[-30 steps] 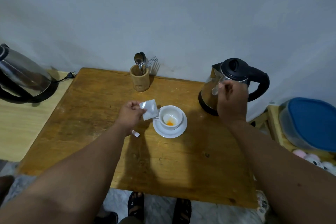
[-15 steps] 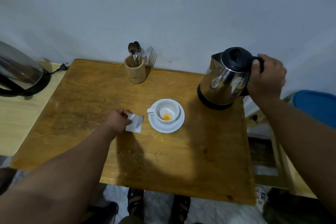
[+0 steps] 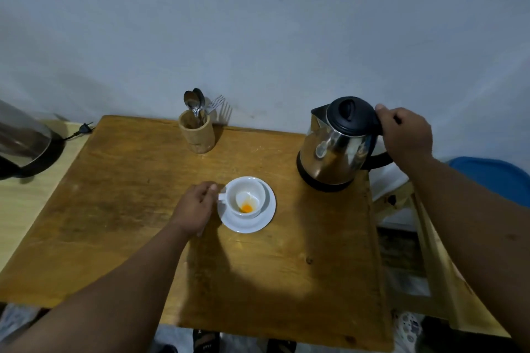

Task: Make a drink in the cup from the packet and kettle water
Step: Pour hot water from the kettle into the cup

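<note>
A white cup (image 3: 259, 195) with orange powder (image 3: 246, 208) at its bottom stands on a white saucer (image 3: 258, 227) in the middle of the wooden table (image 3: 301, 266). My left hand (image 3: 195, 208) is at the cup's left side, thumb and fingers curled around its small handle. The packet is hidden; only a white sliver (image 3: 199, 235) shows under that hand. At the back right is a steel kettle (image 3: 335, 152) with a black lid. My right hand (image 3: 407, 135) grips its black handle from the right. The kettle leans slightly towards the cup.
A wooden holder (image 3: 196, 135) with spoons and a fork stands at the table's back edge. A second kettle (image 3: 20, 143) and a plug (image 3: 84, 129) sit on a paler table at the left. A blue-lidded tub (image 3: 493, 178) and a wooden frame (image 3: 430, 238) are right of the table.
My left hand laid the packet down beside the saucer, then moved right to the cup's handle. My right hand went from the kettle's body to its handle and stays gripped there.
</note>
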